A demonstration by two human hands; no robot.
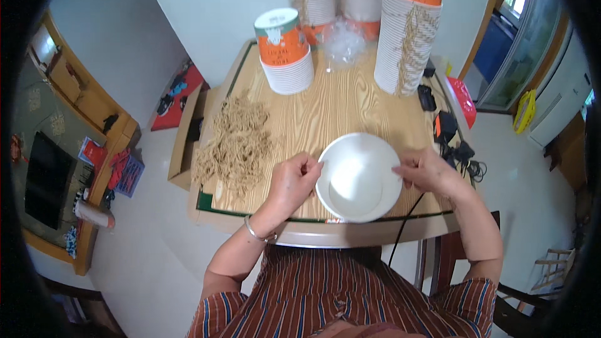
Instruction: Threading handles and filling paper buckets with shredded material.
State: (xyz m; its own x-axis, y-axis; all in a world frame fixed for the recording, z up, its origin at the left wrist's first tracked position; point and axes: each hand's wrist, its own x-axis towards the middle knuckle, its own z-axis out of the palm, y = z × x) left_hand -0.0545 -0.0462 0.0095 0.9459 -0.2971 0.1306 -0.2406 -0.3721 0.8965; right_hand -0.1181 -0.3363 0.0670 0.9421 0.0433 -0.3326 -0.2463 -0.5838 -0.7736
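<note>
A white paper bucket [358, 181] is tilted so that its smooth, pale inside faces me, over the near edge of the table. My left hand [293, 180] pinches its rim on the left side, thumb against the wall. On the opposite side of the rim, my right hand [427, 169] is closed with thumb and fingers on the edge. The outside of the bucket is hidden from me. To the left of my left hand lies a loose pile of tan paper twine [235, 144].
Upside-down bucket stacks, orange and white, stand at the back left [287, 56] and back right [404, 37], the latter with twine hanging down it. Between them sits a clear plastic bag [344, 44]. Black adapters and cables [460, 150] line the table's right edge; a cardboard box [184, 144] is at its left.
</note>
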